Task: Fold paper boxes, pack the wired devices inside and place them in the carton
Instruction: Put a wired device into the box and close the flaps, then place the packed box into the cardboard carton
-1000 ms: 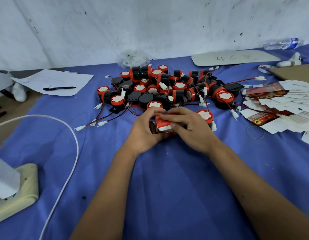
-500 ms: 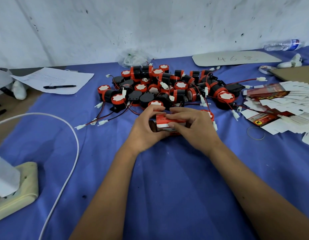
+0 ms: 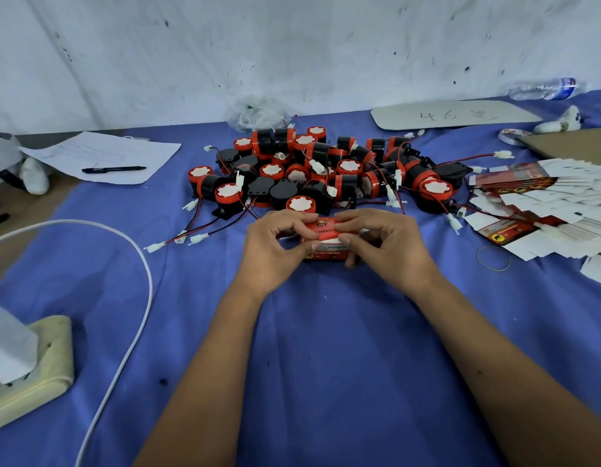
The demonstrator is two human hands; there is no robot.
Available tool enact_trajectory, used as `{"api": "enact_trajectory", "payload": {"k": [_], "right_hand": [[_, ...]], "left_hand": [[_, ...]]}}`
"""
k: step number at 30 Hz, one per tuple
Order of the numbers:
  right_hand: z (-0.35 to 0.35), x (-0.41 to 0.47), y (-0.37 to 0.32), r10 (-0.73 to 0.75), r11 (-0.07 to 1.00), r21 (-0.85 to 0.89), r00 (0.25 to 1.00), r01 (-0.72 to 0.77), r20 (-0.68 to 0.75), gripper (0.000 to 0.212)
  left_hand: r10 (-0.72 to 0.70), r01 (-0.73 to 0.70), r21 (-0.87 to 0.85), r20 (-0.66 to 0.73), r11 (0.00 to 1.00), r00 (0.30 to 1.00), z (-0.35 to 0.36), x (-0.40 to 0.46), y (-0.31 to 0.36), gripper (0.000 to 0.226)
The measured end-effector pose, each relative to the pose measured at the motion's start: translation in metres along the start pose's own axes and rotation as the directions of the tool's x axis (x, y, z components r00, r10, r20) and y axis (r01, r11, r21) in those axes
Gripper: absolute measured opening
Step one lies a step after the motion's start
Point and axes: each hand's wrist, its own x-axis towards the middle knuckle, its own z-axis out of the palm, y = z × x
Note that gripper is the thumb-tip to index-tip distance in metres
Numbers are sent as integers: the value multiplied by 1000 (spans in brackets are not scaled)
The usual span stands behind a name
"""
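Note:
A small red paper box (image 3: pixel 326 235) rests on the blue cloth at the table's middle. My left hand (image 3: pixel 275 247) pinches its left end with fingers and thumb. My right hand (image 3: pixel 386 247) pinches its right end, fingers curled over the top flap. Just behind the box lies a heap of red and black wired devices (image 3: pixel 326 170) with white connectors on red and black leads. A fanned stack of flat unfolded paper boxes (image 3: pixel 545 207) lies at the right. Whatever is inside the box is hidden.
A white cable (image 3: pixel 137 284) loops across the left, by a cream power strip (image 3: pixel 36 365). Paper with a pen (image 3: pixel 114 169) lies far left. A cardboard sheet (image 3: pixel 572 144), a tape roll (image 3: pixel 511 133), a rubber band (image 3: pixel 493 258) and a bottle (image 3: pixel 545 89) sit at the right.
Both hands have turned the red box so its long side faces me, and their fingers now pinch the top flap at both ends. The view has shifted slightly.

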Motion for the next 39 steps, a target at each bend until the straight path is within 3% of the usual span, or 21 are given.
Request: {"api": "enact_trajectory", "payload": {"k": [3, 8, 15, 19, 24, 31, 36, 39], "right_hand": [[-9, 3, 0, -28, 999, -40, 997, 31, 70, 24], [-3, 5, 0, -66, 985, -153, 996, 74, 59, 26], [-3, 1, 3, -178, 878, -414, 967, 238, 180, 33], [-7, -2, 2, -194, 837, -465, 951, 288, 239, 33], [-3, 2, -2, -155, 844, -485, 969, 230, 190, 28], [-9, 1, -30, -297, 812, -454, 929, 367, 220, 10], [-92, -16, -65, -329, 841, -460, 944, 285, -15, 12], [-199, -59, -90, -239, 835, -545, 942, 76, -236, 20]], "left_hand": [[-9, 10, -18, 24, 1000, 1000, 0, 0, 2, 19], [-21, 22, -23, 65, 999, 998, 2, -1, 0, 34], [49, -50, 75, 18, 996, 999, 6, -2, 1, 21], [25, -27, 72, 30, 997, 999, 5, -1, 0, 14], [-21, 18, 83, 35, 996, 999, 7, 0, 1, 14], [-79, 71, 89, 88, 993, 993, 3, 3, 17, 12], [143, -136, -51, 182, 989, 973, 44, 41, 98, 15], [341, -277, -253, 258, 927, 904, 136, 69, 177, 26]]}}
